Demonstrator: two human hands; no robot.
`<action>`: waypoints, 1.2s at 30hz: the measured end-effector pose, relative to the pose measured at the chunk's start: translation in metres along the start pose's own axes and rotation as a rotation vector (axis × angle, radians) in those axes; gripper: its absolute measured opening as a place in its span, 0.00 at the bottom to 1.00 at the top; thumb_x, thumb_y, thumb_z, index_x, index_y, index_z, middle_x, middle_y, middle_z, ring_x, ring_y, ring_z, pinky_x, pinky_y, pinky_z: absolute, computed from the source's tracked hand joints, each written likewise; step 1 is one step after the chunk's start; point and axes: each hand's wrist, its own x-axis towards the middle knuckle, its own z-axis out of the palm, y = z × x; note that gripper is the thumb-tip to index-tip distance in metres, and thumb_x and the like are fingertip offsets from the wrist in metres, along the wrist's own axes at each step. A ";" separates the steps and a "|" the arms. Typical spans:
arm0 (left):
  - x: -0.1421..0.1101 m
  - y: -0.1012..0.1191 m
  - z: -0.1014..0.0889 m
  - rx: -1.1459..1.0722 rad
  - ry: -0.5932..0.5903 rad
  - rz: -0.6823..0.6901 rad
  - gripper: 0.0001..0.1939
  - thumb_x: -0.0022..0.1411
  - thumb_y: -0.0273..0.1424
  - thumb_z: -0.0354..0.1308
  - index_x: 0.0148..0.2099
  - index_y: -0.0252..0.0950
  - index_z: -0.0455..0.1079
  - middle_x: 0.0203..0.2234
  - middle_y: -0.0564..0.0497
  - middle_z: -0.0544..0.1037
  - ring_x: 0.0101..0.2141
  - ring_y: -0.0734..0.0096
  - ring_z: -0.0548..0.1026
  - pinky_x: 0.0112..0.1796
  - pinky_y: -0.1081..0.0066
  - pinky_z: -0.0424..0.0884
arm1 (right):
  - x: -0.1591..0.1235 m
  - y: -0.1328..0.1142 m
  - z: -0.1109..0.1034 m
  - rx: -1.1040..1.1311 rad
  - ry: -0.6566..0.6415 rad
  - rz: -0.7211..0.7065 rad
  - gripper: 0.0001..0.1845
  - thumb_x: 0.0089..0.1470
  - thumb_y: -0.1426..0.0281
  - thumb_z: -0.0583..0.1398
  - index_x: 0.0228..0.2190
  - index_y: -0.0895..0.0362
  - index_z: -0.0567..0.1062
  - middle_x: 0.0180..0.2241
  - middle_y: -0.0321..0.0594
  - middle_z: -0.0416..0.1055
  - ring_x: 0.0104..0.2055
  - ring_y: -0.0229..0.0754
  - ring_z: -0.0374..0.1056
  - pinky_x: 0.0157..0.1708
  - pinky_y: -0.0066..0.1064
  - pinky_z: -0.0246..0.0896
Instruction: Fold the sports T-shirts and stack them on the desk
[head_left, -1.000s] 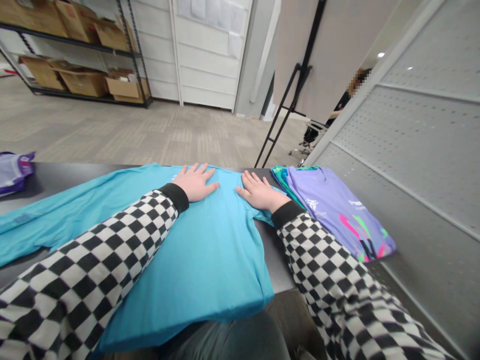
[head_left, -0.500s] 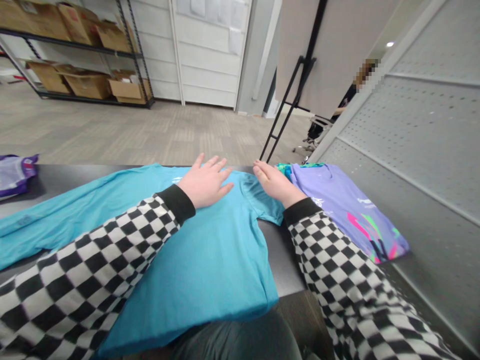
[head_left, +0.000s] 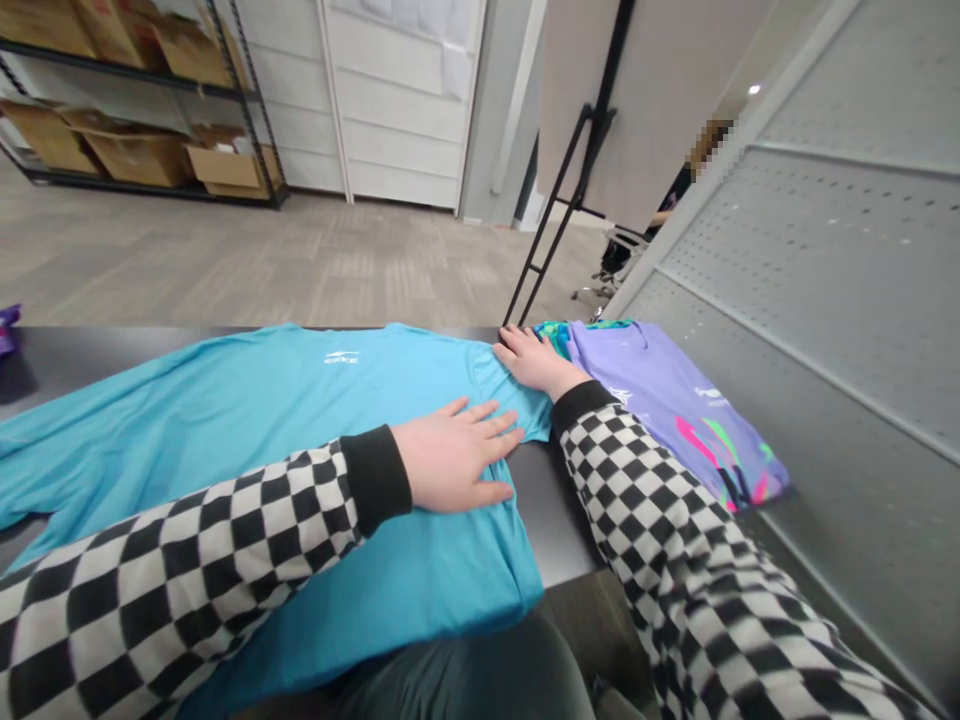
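Observation:
A turquoise T-shirt (head_left: 300, 420) lies spread flat across a black table (head_left: 551, 520), its lower part hanging over the near edge. My left hand (head_left: 457, 462) lies flat and open on the shirt's right side, fingers pointing right. My right hand (head_left: 534, 360) rests on the shirt's right sleeve at the far edge, fingers stretched flat. Both arms wear black-and-white checkered sleeves.
A stack of folded shirts with a purple one (head_left: 675, 410) on top lies at the table's right end. A grey perforated partition (head_left: 825, 300) stands close on the right. A black easel (head_left: 562, 190) and shelves of cardboard boxes (head_left: 150, 150) stand beyond. A person sits behind the partition.
My left hand slid from the shirt's collar area toward me and to the right. My right hand moved right along the far edge onto the sleeve.

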 end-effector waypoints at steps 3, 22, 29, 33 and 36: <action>0.000 0.000 -0.003 -0.005 0.034 0.014 0.40 0.79 0.55 0.52 0.83 0.42 0.58 0.82 0.41 0.55 0.80 0.37 0.53 0.75 0.35 0.53 | 0.000 0.001 -0.001 -0.006 0.001 -0.006 0.41 0.79 0.48 0.47 0.80 0.57 0.59 0.83 0.51 0.47 0.85 0.68 0.39 0.80 0.68 0.34; 0.018 -0.029 0.019 0.022 0.253 -0.385 0.47 0.79 0.59 0.42 0.84 0.30 0.54 0.82 0.31 0.54 0.81 0.36 0.50 0.77 0.38 0.47 | -0.006 -0.026 0.001 0.022 -0.035 -0.038 0.42 0.78 0.46 0.45 0.81 0.53 0.56 0.84 0.48 0.42 0.85 0.67 0.38 0.79 0.74 0.30; -0.031 -0.039 -0.026 -0.018 0.194 -0.555 0.45 0.81 0.57 0.41 0.84 0.32 0.55 0.82 0.33 0.53 0.81 0.38 0.50 0.77 0.39 0.47 | 0.002 -0.013 0.013 -0.012 0.034 -0.065 0.43 0.76 0.46 0.45 0.79 0.56 0.60 0.83 0.52 0.48 0.84 0.69 0.44 0.77 0.79 0.35; -0.136 -0.074 -0.039 0.052 0.203 -0.750 0.42 0.80 0.56 0.43 0.82 0.35 0.59 0.81 0.36 0.57 0.80 0.41 0.55 0.77 0.42 0.52 | 0.002 -0.005 0.015 -0.046 0.126 -0.068 0.42 0.76 0.45 0.44 0.76 0.56 0.67 0.80 0.54 0.56 0.82 0.73 0.50 0.77 0.80 0.36; -0.227 -0.110 -0.026 0.127 0.265 -0.985 0.33 0.80 0.45 0.44 0.73 0.33 0.73 0.73 0.35 0.74 0.73 0.46 0.70 0.72 0.53 0.64 | -0.003 -0.008 0.013 -0.106 0.215 -0.104 0.42 0.76 0.46 0.45 0.74 0.59 0.70 0.78 0.58 0.61 0.81 0.72 0.53 0.77 0.78 0.37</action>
